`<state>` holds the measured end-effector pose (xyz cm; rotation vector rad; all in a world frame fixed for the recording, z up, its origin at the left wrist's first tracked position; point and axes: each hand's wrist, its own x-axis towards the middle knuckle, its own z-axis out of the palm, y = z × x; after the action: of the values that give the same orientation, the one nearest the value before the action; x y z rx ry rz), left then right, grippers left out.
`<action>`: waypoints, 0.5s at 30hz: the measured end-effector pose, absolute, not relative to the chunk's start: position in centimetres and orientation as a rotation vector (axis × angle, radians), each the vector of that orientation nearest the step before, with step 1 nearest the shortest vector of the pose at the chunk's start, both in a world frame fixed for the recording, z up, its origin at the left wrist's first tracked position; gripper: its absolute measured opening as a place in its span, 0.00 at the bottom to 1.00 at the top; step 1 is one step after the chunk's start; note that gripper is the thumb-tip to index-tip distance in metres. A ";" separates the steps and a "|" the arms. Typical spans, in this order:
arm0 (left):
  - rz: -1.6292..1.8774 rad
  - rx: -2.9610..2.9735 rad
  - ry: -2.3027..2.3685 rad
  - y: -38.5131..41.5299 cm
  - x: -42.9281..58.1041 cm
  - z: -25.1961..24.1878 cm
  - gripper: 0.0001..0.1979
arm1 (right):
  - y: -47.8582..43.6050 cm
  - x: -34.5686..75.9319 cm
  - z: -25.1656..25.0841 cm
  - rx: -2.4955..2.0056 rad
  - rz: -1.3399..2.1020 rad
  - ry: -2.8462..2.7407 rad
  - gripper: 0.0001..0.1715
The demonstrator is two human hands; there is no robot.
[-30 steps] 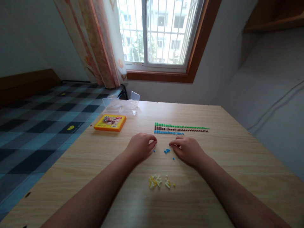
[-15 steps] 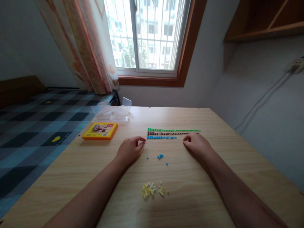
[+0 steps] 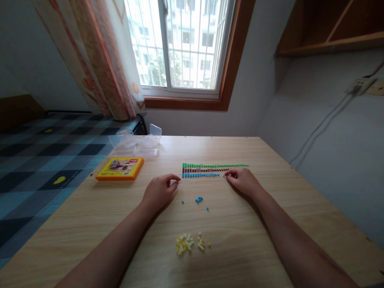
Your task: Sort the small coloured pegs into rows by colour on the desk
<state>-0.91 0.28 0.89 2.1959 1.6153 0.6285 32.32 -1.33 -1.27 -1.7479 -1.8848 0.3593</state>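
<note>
- Head view: small blue piece (image 3: pixel 223 176) sits just past the right end of the blue row (image 3: pixel 194 175), on the table (image 3: pixel 240 228).
- Right hand (image 3: pixel 243 181) is at it, thumb and forefinger tips together. Can't tell if I'm pinching the piece or only touching it. Low hand angle probably suits setting something this tiny in line.
- Left hand (image 3: pixel 159 192) rests near the row's left end, fingers curled, slight gap between thumb and forefinger, nothing visible in it. Likely just parked there, off the pieces.
- Brown row (image 3: pixel 198 170) and green row (image 3: pixel 204 166) lie behind the blue one, roughly parallel. Pieces look larger at left, smaller at right; I read that as sorted by color and size.
- My right hand hides the brown row's far end. Knuckles near the rows, so a bump could shift pieces.
- Nearer me: blue cluster (image 3: pixel 199 199), plus two blue strays apart from it.
- Closer still: yellow-and-cream pile (image 3: pixel 184 244), smaller clump (image 3: pixel 201 243) to its right. Separate from the blues, presumably to avoid mixing.
- Off left: orange-edged box (image 3: pixel 120 169), clear plastic packaging (image 3: pixel 147 150) behind it. Neither is in the way.
- Beyond: bed (image 3: pixel 30 160) left, window (image 3: pixel 192 52) ahead.
</note>
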 end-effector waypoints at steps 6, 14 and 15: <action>0.628 2.185 1.618 0.3 -0.9 1.0 0.13 | -1.4 31.9 -1.4 -1.706 0.309 -1.941 0.13; 0.624 2.198 1.634 0.3 -0.9 0.9 0.12 | -0.9 31.5 -1.9 -1.731 0.273 -1.943 0.13; 0.625 2.195 1.635 0.3 -0.9 0.9 0.12 | -0.8 31.5 -1.9 -1.728 0.274 -1.944 0.13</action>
<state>-0.86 0.34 0.87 2.1954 1.6351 0.6252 31.46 -0.83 -1.88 -1.7284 -1.9442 0.2743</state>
